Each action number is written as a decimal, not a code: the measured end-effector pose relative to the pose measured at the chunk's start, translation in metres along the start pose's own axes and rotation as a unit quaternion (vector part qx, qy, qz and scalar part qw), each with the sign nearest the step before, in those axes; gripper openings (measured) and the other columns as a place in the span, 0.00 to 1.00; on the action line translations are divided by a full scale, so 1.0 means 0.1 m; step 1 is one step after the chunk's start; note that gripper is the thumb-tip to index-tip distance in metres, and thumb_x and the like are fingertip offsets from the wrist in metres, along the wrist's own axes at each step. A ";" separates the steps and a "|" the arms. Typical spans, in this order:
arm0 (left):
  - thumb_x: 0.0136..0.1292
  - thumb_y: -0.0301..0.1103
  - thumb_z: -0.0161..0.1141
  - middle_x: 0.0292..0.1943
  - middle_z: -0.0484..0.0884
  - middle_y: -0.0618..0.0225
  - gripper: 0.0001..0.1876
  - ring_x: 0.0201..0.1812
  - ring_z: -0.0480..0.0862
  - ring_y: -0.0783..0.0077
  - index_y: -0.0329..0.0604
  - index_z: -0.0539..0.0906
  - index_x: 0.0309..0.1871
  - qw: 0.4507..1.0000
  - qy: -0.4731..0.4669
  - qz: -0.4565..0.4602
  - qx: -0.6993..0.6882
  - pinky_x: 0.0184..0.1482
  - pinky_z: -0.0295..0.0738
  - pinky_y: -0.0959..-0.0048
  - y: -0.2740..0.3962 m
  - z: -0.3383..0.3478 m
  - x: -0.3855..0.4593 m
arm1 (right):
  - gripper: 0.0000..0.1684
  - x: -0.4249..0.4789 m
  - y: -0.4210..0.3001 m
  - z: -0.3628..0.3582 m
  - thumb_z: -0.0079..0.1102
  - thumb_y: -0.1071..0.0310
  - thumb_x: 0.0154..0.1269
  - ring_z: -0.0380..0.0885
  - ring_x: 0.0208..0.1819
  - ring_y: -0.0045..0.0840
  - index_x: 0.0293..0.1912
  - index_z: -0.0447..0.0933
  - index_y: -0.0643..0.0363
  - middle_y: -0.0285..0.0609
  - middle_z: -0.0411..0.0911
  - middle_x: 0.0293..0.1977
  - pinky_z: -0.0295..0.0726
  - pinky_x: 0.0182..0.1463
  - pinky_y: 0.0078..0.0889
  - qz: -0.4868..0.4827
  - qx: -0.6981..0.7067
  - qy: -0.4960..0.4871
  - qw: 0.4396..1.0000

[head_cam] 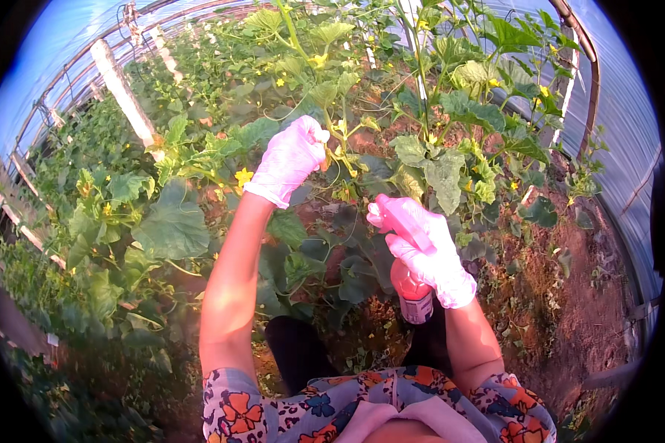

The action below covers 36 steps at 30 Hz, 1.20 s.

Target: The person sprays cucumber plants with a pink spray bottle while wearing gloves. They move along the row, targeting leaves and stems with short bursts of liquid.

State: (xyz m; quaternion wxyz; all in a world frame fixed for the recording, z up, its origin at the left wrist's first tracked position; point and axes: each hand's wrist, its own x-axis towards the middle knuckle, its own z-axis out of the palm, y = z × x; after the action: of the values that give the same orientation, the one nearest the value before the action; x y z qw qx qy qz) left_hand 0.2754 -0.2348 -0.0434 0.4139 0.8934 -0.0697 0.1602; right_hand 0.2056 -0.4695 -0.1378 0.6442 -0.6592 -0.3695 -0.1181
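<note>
My left hand (293,158), in a thin pink glove, is raised at a climbing vine with its fingers pinched together. It seems to hold a small part of the vine (326,160), mostly hidden by the fingers. Close to its fingertips runs the vine's green stem (341,138) with small shoots. In my right hand (435,255), gloved the same way, is a trigger spray bottle (413,285) with a pink head and a label bearing writing. The bottle hangs upright, lower and to the right of my left hand, its nozzle end towards the vine.
Broad green leaves (174,221) and yellow flowers (244,177) spread at the left. More vines climb strings at the right (443,171). Whitish posts (123,91) and curved poles (592,83) carry plastic sheeting (623,111). Bare reddish soil (582,310) lies at the right.
</note>
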 end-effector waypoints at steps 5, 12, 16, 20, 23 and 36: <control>0.67 0.34 0.59 0.25 0.79 0.64 0.07 0.24 0.77 0.73 0.43 0.74 0.36 0.979 0.118 0.039 0.159 0.30 0.74 0.71 -0.02 0.12 0.00 | 0.31 -0.61 0.02 -0.05 0.53 0.84 0.60 0.77 0.60 0.29 0.64 0.68 0.65 0.43 0.78 0.56 0.72 0.66 0.29 0.061 0.123 -0.009 0.990; 0.62 0.25 0.55 0.39 0.85 0.53 0.11 0.42 0.86 0.52 0.43 0.76 0.47 0.987 0.145 0.008 0.068 0.46 0.79 0.60 -0.10 0.20 -0.16 | 0.30 -1.08 -0.10 -0.17 0.54 0.84 0.59 0.77 0.60 0.25 0.62 0.70 0.62 0.43 0.79 0.56 0.73 0.63 0.26 0.125 0.081 -0.023 0.989; 0.64 0.30 0.60 0.38 0.82 0.68 0.20 0.24 0.79 0.81 0.47 0.76 0.60 0.976 0.205 0.058 0.044 0.24 0.77 0.78 0.08 -0.02 -0.43 | 0.28 -1.20 -0.22 -0.17 0.55 0.84 0.59 0.79 0.56 0.28 0.61 0.72 0.63 0.43 0.80 0.55 0.74 0.62 0.28 0.127 0.090 -0.033 0.987; 0.67 0.38 0.61 0.32 0.82 0.68 0.12 0.24 0.80 0.77 0.43 0.81 0.49 0.946 0.273 0.167 0.055 0.30 0.78 0.73 0.56 -0.14 -0.30 | 0.30 -1.35 -0.19 -0.23 0.52 0.85 0.57 0.78 0.56 0.26 0.61 0.73 0.63 0.41 0.79 0.55 0.74 0.60 0.27 0.140 0.080 -0.027 0.986; 0.67 0.45 0.60 0.40 0.80 0.61 0.24 0.23 0.80 0.75 0.43 0.70 0.60 0.959 0.206 0.195 0.002 0.25 0.77 0.72 0.76 0.02 -0.37 | 0.31 -1.35 -0.24 -0.19 0.52 0.85 0.56 0.78 0.57 0.25 0.61 0.72 0.64 0.39 0.79 0.55 0.74 0.58 0.23 0.190 0.113 0.019 0.975; 0.73 0.48 0.51 0.61 0.75 0.61 0.32 0.31 0.83 0.75 0.49 0.58 0.76 0.907 -0.263 -0.195 -0.263 0.30 0.82 0.74 -0.76 1.00 -2.52 | 0.40 -1.65 -0.06 -0.09 0.48 0.73 0.63 0.71 0.65 0.35 0.74 0.52 0.66 0.48 0.67 0.67 0.74 0.53 0.25 0.255 -0.011 -0.012 0.967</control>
State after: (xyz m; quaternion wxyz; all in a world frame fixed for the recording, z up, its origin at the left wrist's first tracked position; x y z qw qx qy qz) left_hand 0.0815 -0.2640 -0.2453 0.6238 0.7574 -0.0406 -0.1887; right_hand 0.0891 -0.5343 -0.2362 0.6411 -0.7402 -0.1952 0.0540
